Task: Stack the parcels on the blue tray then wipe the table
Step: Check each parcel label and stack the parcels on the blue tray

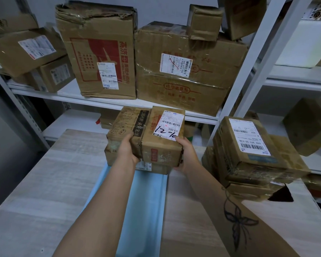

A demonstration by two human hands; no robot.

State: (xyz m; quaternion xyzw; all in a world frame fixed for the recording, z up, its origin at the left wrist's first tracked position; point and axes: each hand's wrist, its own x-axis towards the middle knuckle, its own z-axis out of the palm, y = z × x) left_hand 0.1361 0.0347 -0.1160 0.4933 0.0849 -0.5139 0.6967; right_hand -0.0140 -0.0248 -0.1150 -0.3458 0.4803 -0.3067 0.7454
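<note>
Two hands reach out over the middle of the worktop (35, 182). Two brown parcels sit side by side between them, touching each other.

The left hand (127, 150) holds the parcel with the black strip (124, 125). Its fingers (129, 135) are curled round the near end of that parcel, with the thumb on top.

The right hand (189, 156) holds the parcel with the white label (163, 145), which has big black numbers written on it. Its fingers grip the near right corner, thumb on top and the rest tucked under.

Under these two parcels is a flat parcel (156, 168). It lies on the far end of the blue tray (146, 201). I cannot tell if the two top parcels rest on it or are just above it.

The blue tray lies on the worktop and runs from near to far, between the two arms. Its near part is bare.

On the right side of the worktop is a pile of parcels (248, 154), apart from the tray. The top one is tilted and has a white label.

Far behind is a white shelf (72, 93). A tall box with red print (100, 52) stands on it, and a wide box (183, 80) is just to its right. More small boxes sit at the far left.
</note>
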